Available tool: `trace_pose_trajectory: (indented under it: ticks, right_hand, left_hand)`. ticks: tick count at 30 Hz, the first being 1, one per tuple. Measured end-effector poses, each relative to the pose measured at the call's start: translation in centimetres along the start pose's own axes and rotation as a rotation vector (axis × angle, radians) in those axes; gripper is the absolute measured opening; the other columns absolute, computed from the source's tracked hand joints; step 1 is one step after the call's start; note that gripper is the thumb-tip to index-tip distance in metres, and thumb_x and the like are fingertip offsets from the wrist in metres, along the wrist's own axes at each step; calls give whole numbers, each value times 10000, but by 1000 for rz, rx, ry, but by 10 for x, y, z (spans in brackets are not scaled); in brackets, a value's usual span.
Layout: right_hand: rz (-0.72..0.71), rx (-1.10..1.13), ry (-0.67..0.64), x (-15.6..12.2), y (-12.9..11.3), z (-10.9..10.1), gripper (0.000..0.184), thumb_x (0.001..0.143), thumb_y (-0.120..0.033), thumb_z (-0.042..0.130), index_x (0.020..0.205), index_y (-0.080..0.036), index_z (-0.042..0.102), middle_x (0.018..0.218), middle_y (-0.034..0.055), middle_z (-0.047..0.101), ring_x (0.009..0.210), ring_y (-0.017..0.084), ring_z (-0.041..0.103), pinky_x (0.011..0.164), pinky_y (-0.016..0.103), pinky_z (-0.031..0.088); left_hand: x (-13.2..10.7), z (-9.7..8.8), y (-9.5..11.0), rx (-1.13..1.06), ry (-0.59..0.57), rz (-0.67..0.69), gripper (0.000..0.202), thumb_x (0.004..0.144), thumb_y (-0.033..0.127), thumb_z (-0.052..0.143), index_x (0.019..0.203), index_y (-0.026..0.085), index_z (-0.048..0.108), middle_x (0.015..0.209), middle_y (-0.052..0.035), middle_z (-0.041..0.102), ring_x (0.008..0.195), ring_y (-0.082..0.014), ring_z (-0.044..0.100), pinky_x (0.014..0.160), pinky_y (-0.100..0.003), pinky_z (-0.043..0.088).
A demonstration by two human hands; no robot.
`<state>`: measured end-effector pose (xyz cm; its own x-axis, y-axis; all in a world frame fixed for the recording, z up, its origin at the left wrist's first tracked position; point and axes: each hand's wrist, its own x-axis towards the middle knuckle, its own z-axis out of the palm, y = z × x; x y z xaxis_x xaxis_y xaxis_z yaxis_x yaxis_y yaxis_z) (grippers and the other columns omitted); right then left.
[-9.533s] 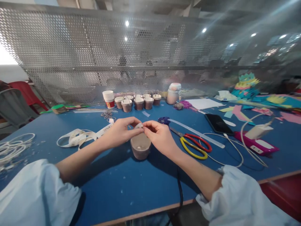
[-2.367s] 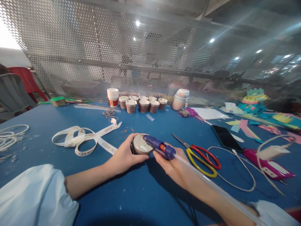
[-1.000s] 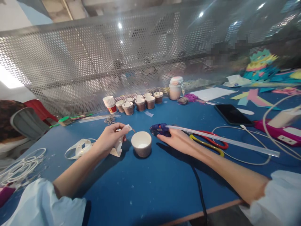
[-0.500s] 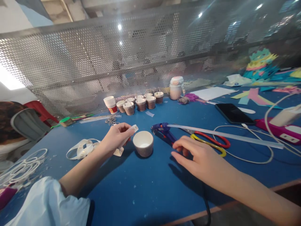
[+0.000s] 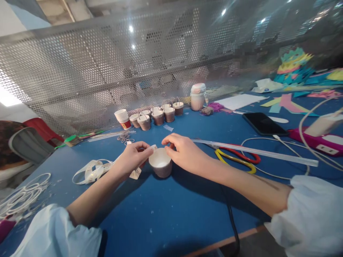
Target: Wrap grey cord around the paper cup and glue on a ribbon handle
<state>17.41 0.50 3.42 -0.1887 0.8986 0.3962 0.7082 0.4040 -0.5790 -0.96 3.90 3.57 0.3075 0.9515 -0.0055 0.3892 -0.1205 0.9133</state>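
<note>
A small cup (image 5: pixel 162 170), white inside and brown-grey outside, stands upright on the blue table in front of me. My left hand (image 5: pixel 135 156) is at its left side, pinching the end of a white printed ribbon (image 5: pixel 154 147) by the rim. More of the ribbon hangs below that hand and lies in loose loops to the left. Around the cup's right rim reaches my right hand (image 5: pixel 184 151), thumb and fingers curved and apart; whether it touches the rim I cannot tell. The glue gun is hidden behind this hand, its clear glue stick (image 5: pixel 254 151) jutting out rightward.
Scissors (image 5: pixel 237 160) with red and yellow handles lie right, beside a phone (image 5: pixel 265 124), cable and power strip (image 5: pixel 321 141). Several brown-wrapped cups (image 5: pixel 158 117), stacked paper cups (image 5: pixel 122 117) and a lidded bottle (image 5: pixel 197 98) stand at the back before a perforated metal screen (image 5: pixel 107 78).
My right hand has moved left from beside the glue gun to the cup's right rim. My left hand stays at the cup's left with the ribbon end. The view has shifted slightly.
</note>
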Motion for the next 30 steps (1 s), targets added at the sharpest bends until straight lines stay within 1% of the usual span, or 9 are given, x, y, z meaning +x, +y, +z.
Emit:
trace_pose_trajectory:
  ticks: [5,8,12,14,20,26,30]
  right_hand:
    - [-34,-50,-28,1,-4,7,231,851,-39,458,979,-143,620,1029,92,666,966,190,584,853,313,432]
    - [-67,-103,-49,3,-3,11,248,863,-43,441,1026,-123,610,1060,114,665,1021,221,567,872,344,437]
    - [-128,-181,-49,6,0,15,246,877,-59,429,1042,-122,600,1059,117,667,1016,236,558,844,352,446]
    - [-134,-200,-51,8,0,15,239,878,-66,433,1038,-126,599,1049,110,671,994,234,560,826,345,445]
    - [-117,-190,-71,13,-2,17,215,873,-78,459,1027,-140,596,1001,98,684,943,224,571,744,315,431]
    - [-40,-222,-96,15,-6,16,201,871,-158,525,1051,-179,610,956,92,668,906,210,591,669,282,406]
    - [-24,-219,-83,20,-4,21,209,862,-201,543,1056,-205,620,934,84,665,898,219,606,653,283,400]
  left_hand:
    - [3,0,-5,-14,8,9,226,717,343,672,639,173,546,497,41,485,428,-75,416,416,-195,285]
    - [5,0,-8,-18,15,24,223,727,346,663,646,174,548,488,46,473,419,-70,396,418,-193,276]
    - [6,0,-9,-10,32,49,221,727,348,662,645,176,550,492,45,477,421,-75,403,421,-195,285]
    - [5,1,-9,-8,29,52,209,724,335,660,643,177,551,489,48,477,418,-73,398,420,-194,282]
    - [4,2,-7,17,19,55,157,720,280,644,648,178,550,504,51,484,434,-75,414,432,-197,298]
    - [2,4,-5,38,43,78,200,717,327,658,639,178,551,506,54,480,435,-80,415,438,-206,306]
    - [3,3,-6,47,46,83,222,724,355,657,642,182,545,506,54,479,428,-81,410,438,-212,296]
